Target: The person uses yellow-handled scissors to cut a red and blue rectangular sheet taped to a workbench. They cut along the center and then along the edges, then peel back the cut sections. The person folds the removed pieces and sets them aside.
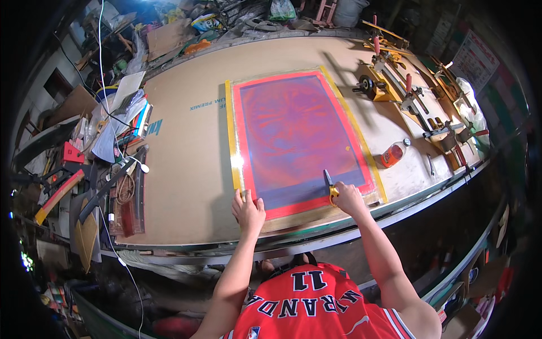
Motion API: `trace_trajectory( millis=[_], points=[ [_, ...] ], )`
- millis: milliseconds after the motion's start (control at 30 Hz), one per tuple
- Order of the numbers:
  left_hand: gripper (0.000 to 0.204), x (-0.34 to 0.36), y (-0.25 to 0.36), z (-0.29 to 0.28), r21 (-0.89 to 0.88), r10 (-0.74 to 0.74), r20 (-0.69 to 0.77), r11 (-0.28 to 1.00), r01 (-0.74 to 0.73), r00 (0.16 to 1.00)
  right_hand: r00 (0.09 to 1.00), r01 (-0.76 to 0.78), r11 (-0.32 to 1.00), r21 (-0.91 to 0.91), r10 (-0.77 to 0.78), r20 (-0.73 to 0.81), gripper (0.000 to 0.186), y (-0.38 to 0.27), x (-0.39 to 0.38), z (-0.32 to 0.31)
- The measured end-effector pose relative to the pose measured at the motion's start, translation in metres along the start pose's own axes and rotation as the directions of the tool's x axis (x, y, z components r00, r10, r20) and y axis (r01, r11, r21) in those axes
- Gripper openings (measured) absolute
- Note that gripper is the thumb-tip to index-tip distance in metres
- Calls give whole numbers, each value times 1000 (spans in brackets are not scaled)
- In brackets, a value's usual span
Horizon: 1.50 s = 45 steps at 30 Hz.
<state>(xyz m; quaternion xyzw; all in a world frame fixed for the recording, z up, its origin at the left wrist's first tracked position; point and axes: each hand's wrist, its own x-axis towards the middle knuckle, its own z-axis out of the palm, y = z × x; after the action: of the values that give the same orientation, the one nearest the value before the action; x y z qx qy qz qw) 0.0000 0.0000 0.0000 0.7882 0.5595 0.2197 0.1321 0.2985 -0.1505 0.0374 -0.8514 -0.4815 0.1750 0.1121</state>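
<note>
A screen-printing frame lies flat on the table, its mesh mottled purple and orange inside a red border. Yellow tape runs down its left edge, and another yellow strip lines the right edge. My left hand rests at the frame's near left corner with its fingers apart, touching the lower end of the left tape. Scissors with yellow handles are in my right hand, over the near right part of the frame. Their blades point away from me; my fingers partly cover the handles.
A clear bottle of orange liquid lies right of the frame, near a wrench. Metal clamp fixtures fill the table's right side. Tools, papers and a handsaw crowd the left. A white cable hangs along the left side.
</note>
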Motion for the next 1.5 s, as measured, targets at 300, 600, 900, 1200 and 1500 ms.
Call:
trace_trajectory(
  millis=[300, 600, 900, 1200, 1500],
  points=[
    [46, -6, 12, 11, 6, 45, -92, 999, -45, 995, 858, -510, -107, 853, -132, 497, 26, 48, -26, -9],
    [43, -5, 6, 12, -1, 64, -152, 998, -65, 986, 643, -748, 114, 654, -118, 757, 49, 13, -33, -37],
    [42, -5, 6, 11, 3, 90, -152, 996, -90, 984, 692, -705, 217, 675, 1, 722, 44, -3, -22, -42],
    [43, -2, 8, 9, -8, 86, -110, 996, -87, 990, 815, -572, 278, 772, 86, 573, 39, -19, -27, -13],
    [43, -5, 3, 12, 29, 91, -115, 996, -89, 989, 885, -444, 336, 831, 21, 464, 28, -20, -51, 6]
  ],
)
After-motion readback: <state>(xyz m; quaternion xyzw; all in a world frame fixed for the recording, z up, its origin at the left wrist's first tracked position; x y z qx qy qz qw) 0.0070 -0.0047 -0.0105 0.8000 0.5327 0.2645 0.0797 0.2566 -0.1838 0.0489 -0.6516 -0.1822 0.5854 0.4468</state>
